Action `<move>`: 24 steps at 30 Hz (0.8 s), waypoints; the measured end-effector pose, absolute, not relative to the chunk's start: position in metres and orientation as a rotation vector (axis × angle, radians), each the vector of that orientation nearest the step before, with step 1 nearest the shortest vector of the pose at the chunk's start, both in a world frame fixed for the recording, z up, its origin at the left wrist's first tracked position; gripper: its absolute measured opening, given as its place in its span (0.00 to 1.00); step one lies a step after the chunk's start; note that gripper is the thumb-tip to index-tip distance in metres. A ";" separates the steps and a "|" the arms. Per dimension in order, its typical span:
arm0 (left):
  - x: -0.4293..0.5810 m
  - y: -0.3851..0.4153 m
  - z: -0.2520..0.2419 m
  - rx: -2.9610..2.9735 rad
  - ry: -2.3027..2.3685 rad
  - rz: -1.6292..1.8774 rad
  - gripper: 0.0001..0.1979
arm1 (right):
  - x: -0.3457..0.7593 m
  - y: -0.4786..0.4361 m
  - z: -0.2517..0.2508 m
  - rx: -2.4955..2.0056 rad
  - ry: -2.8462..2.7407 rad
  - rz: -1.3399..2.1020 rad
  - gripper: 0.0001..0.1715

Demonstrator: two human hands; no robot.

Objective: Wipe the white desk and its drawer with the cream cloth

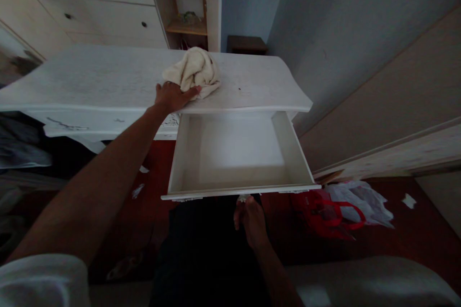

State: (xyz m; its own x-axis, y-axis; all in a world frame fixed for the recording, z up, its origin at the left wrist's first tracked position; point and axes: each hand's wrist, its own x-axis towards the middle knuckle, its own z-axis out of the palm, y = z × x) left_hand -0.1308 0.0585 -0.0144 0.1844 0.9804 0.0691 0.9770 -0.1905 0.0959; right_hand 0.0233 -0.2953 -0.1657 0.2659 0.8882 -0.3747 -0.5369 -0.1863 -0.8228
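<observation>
A crumpled cream cloth (pixel 198 69) lies on the white dresser top (pixel 108 76). My left hand (pixel 173 96) is at the cloth's near left edge, with its thumb over the fabric and some of its fingertips hidden. Below the top, a white drawer (pixel 237 144) is pulled far out, and its inside shows bare. Under the middle of the drawer's front edge, my right hand (pixel 251 218) has its fingers closed on a pale ornate knob (pixel 244 198), which is mostly hidden by the hand and the drawer front.
Behind the dresser stand a white cabinet (pixel 118 19) and an open shelf unit (pixel 187 26) holding a glass item. A grey-blue wall (pixel 342 24) rises at the right. On the dark red floor lie a red bag (pixel 324 216), a clear plastic bag (pixel 363 201) and paper scraps.
</observation>
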 end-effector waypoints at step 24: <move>-0.134 0.064 -0.021 2.424 1.925 0.333 0.51 | 0.036 -0.232 -0.134 -1.198 -0.419 1.220 0.34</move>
